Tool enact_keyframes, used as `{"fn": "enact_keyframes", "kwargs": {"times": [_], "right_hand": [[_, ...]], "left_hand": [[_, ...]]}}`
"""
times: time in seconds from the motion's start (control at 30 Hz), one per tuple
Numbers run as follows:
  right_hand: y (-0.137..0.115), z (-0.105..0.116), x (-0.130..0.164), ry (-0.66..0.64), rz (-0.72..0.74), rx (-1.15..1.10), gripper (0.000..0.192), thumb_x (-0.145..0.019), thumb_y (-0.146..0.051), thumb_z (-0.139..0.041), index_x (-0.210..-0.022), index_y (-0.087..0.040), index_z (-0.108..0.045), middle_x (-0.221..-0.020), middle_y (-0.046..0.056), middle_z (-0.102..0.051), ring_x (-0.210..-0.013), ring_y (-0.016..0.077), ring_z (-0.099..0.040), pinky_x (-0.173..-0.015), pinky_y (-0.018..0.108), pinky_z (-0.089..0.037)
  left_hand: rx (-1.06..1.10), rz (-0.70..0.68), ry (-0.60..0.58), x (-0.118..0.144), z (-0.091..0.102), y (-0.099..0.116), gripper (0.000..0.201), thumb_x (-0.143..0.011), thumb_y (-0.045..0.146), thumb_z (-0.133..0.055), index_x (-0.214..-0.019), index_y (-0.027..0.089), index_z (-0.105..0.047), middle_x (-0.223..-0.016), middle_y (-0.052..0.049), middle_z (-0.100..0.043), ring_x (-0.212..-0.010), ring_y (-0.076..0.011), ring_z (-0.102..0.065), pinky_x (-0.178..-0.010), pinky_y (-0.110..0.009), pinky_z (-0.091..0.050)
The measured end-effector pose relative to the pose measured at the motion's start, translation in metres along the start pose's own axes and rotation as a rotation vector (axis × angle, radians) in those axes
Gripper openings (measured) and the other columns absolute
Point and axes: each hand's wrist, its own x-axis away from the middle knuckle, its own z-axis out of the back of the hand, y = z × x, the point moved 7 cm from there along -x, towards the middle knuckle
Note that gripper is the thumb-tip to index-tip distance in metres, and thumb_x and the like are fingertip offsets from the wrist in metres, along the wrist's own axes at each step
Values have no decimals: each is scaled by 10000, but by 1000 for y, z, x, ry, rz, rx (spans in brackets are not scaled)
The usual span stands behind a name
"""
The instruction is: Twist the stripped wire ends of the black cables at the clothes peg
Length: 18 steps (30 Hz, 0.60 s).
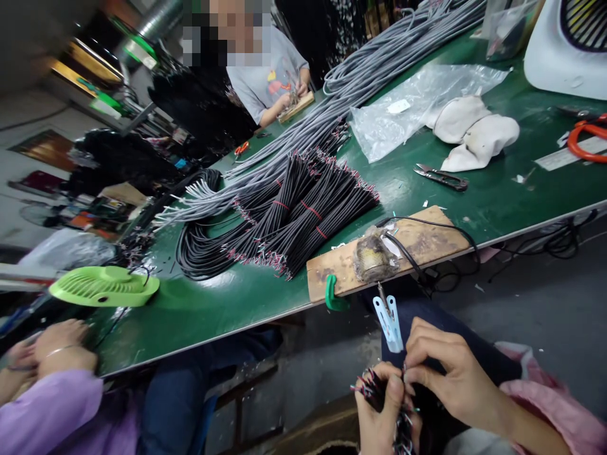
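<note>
My left hand [382, 411] grips a bundle of black cables with stripped coloured wire ends [372, 387], held low in front of the bench edge. My right hand [448, 373] pinches at the wire tips of that bundle from the right. Just above both hands a light blue clip [389, 322] hangs at the tip of a soldering iron. The iron sits by a grimy holder [374, 256] on a wooden board [427, 243] that overhangs the green table [213, 309].
Bundles of black cables [303, 221] and long grey cables [341, 95] lie across the table. Snips [441, 178], white cloth gloves [474, 133] and a plastic bag [408, 104] lie right. A green fan [104, 285] sits left. One person in purple sleeves [52, 404] sits left, another works at the far end.
</note>
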Motion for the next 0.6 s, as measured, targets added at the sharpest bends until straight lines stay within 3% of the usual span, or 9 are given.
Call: {"fn": "enact_keyframes", "kwargs": {"times": [0.1,0.2,0.3,0.37,0.43,0.5,0.6], "right_hand": [[5,-6,2,-95,-81,-197,258,-933,-372,-589,-775,-169,-611,-754,24,-547,-719,164,-511,-689,311,-393],[16,-13,-1,-214,-297,-459,310,-921,-456,-574,-794,-175,-551,-780,2,-485,-682,139,-478,-624,268,-380],[19,-1,-19,-104,-366,-374,352,-914,-487,-571,-763,-171,-530,-729,-17,-458,-681,134,-439,-632,256,-358],[16,10,-36,13,-337,-212,422,-900,-541,-561,-717,-161,-543,-690,-18,-460,-661,133,-421,-618,257,-341],[11,12,-51,33,-313,-110,509,-854,-616,-572,-649,-150,-551,-631,-23,-447,-607,123,-387,-564,255,-305],[11,5,-60,-11,-342,-134,561,-803,-665,-597,-599,-144,-550,-579,-32,-427,-561,110,-356,-522,251,-273],[17,-8,-60,-25,-440,-361,550,-784,-656,-631,-638,-127,-606,-594,-15,-499,-569,108,-409,-535,238,-316]], "left_hand": [[16,-50,-31,-2,-5,8,233,-703,402,-827,-732,205,-707,-537,17,-661,-303,-25,-431,-320,-120,-330],[-65,-278,-84,-2,-12,32,186,-695,375,-833,-738,220,-740,-583,4,-675,-390,-76,-554,-403,-165,-429],[-272,-522,-85,1,-17,61,126,-706,326,-819,-705,213,-764,-586,-17,-693,-482,-113,-610,-486,-185,-464],[-406,-638,-88,3,-22,78,118,-715,330,-806,-680,221,-776,-549,-16,-690,-483,-113,-592,-498,-184,-448],[-471,-719,-93,5,-26,91,135,-727,366,-791,-681,239,-784,-520,-9,-684,-472,-114,-571,-490,-187,-429],[-469,-765,-80,5,-29,99,129,-728,384,-788,-698,259,-785,-529,1,-693,-456,-110,-557,-469,-185,-416],[-465,-780,-46,1,-31,101,101,-716,362,-799,-699,264,-785,-546,1,-701,-439,-105,-546,-446,-183,-404]]}}
